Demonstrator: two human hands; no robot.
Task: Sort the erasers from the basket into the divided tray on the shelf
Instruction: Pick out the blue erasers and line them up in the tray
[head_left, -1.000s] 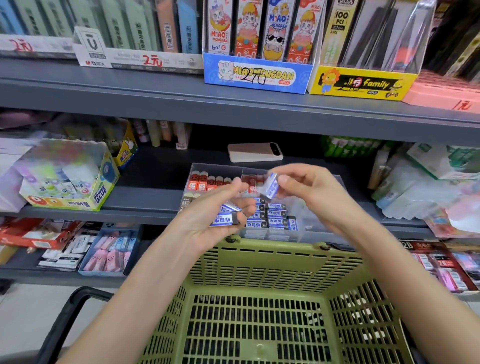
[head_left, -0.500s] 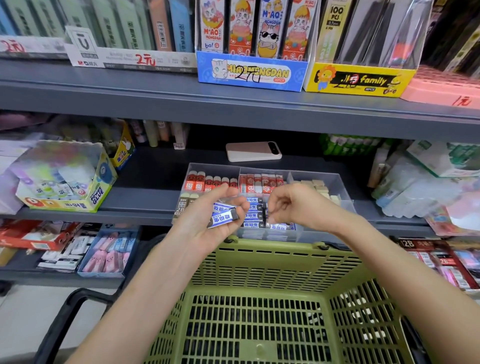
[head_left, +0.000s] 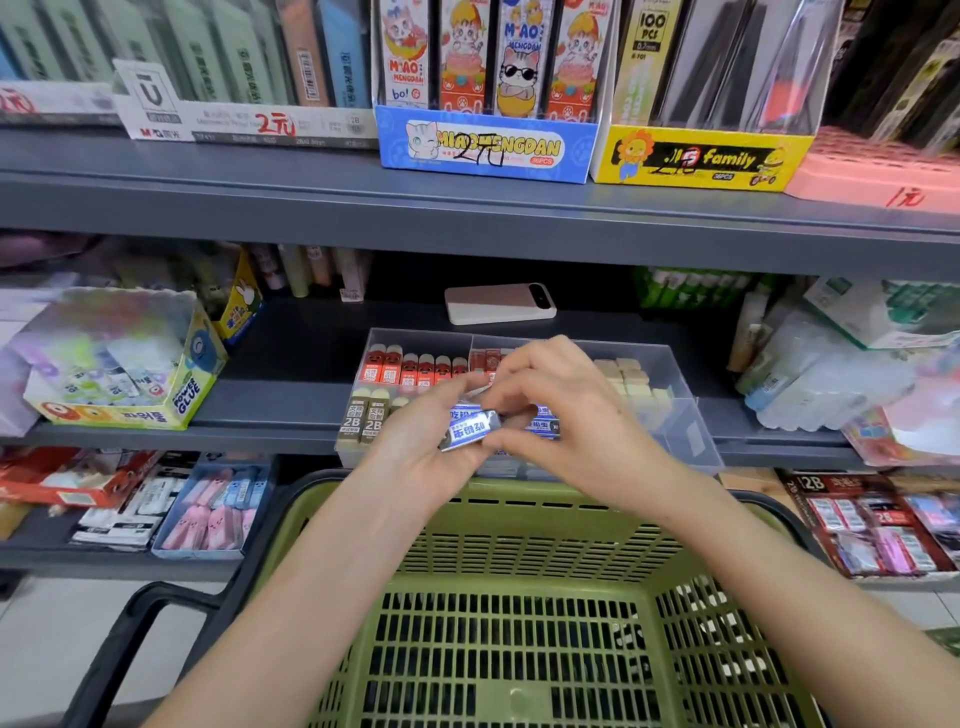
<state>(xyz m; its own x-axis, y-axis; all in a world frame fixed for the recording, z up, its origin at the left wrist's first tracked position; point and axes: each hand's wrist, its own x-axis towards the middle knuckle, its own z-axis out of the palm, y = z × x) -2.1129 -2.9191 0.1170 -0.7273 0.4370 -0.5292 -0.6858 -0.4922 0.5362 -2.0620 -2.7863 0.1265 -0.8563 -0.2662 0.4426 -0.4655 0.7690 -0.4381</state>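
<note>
My left hand (head_left: 415, 441) holds a small stack of blue-sleeved erasers (head_left: 469, 431) in front of the clear divided tray (head_left: 691, 415) on the middle shelf. My right hand (head_left: 566, 415) has come over to it, and its thumb and fingertips pinch the top blue eraser. The tray holds red-sleeved erasers (head_left: 410, 369) at the back left, brown 2B erasers (head_left: 363, 415) at the front left, blue ones behind my hands and cream erasers (head_left: 631, 379) on the right. The green basket (head_left: 519, 519) stands below my arms; no eraser shows in it.
A phone (head_left: 501, 304) lies on the shelf behind the tray. A glue box (head_left: 119, 364) stands at the left and plastic packs (head_left: 826, 379) at the right. The upper shelf edge (head_left: 467, 218) overhangs. Lower shelf boxes of erasers (head_left: 208, 509) flank the basket.
My right hand set a blue eraser down into the tray's blue compartment, then came back left to the stack in my left hand. The left hand hardly moved.
</note>
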